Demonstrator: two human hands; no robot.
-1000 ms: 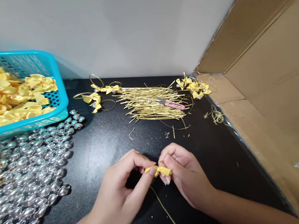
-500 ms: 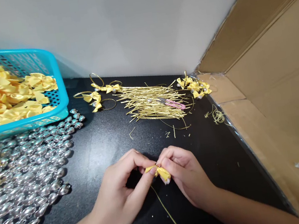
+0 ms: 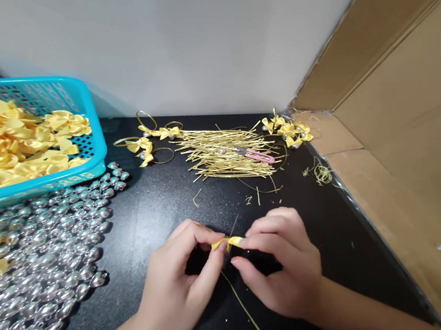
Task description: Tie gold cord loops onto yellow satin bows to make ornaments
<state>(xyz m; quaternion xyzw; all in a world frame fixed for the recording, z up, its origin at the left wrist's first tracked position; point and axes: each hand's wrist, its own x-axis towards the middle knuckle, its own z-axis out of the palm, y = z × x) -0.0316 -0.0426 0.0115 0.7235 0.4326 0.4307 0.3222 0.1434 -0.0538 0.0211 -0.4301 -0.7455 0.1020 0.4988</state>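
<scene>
A small yellow ribbon bow (image 3: 226, 242) is held between both hands low in the middle of the black table (image 3: 160, 208). My left hand (image 3: 181, 285) pinches its left wing between thumb and fingers. My right hand (image 3: 282, 264) pinches the right wing with forefinger above and thumb below. A thin gold wire (image 3: 247, 311) runs down from the bow towards me, and a short end sticks up above it.
A turquoise basket (image 3: 91, 124) of yellow bows stands at the back left. Silver heart beads (image 3: 42, 254) cover the left of the table. Gold wire pieces (image 3: 222, 153) with pink scissors (image 3: 258, 155) lie at the back, finished bows (image 3: 288, 129) beside them. A cardboard wall (image 3: 407, 130) rises on the right.
My right hand has turned and opened its grip, shifting from curled fingers over the bow to a forefinger-and-thumb pinch. The bow moved slightly up. A wire end now shows above it.
</scene>
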